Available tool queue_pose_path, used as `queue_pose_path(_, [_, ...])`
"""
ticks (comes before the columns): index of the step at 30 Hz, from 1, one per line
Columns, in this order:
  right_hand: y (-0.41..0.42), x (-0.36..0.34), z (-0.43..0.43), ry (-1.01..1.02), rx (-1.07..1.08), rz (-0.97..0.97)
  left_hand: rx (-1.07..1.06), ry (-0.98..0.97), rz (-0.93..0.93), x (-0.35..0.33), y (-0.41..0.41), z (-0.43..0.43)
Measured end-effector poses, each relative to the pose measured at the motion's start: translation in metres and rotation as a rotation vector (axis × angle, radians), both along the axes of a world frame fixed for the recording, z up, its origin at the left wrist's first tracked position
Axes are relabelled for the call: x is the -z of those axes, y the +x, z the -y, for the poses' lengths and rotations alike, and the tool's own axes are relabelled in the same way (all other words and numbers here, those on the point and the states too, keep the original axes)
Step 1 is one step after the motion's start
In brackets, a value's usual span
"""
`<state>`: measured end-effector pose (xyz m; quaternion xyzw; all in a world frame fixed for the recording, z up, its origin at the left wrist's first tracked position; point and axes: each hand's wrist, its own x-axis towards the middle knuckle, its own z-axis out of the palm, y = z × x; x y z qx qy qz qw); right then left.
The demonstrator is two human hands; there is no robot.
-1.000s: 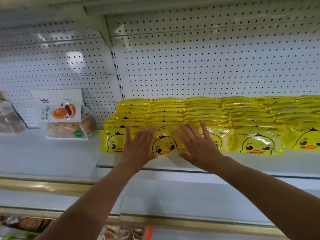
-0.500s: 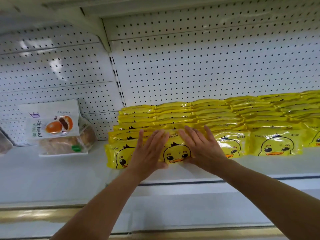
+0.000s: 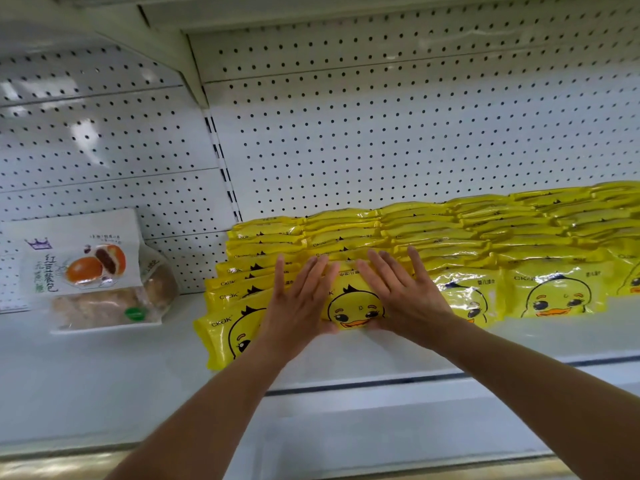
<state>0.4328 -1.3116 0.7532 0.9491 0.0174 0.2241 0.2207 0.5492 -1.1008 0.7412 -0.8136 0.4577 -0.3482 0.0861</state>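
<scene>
The work in hand looks like facing up a display of yellow duck packets, and it seems well along. The duck packet (image 3: 353,308) being handled stands at the front of the second column right of the slotted upright (image 3: 221,168), well forward of it and close to the front lip of the shelf (image 3: 104,375). The left hand (image 3: 294,306) and right hand (image 3: 408,299) flank it, palms laid on its two sides, fingers straight and slightly spread over the tops of the packets behind. The thumbs sit at its lower edge. Neither hand curls round it, so this reads as pressing and squaring, not lifting.

Done, as far as can be seen: the columns (image 3: 485,230) running rightward from the upright stand packed front to back, and the front packet further right (image 3: 554,292) faces out squarely.

Left to do, by my judgement: the first-column front packet (image 3: 225,337), nearest the upright, sits further forward than its neighbours and turned a little askew, with the ones behind it stepped out too. That column likely wants pushing back into line once the held one is settled.

Left of the upright a bread bag (image 3: 104,282) leans against the pegboard back panel (image 3: 381,133), apart from the yellow stock
</scene>
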Motion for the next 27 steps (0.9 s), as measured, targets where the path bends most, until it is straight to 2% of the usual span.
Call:
queue_pose_path(17, [0.011, 0.001, 0.004, -0.046, 0.009, 0.009, 0.064, -0.054, 0.076, 0.004, 0.017, 0.001])
queue_pose_path(27, [0.005, -0.005, -0.002, 0.013, 0.015, -0.024, 0.055, -0.034, -0.027, -0.001, 0.006, 0.0])
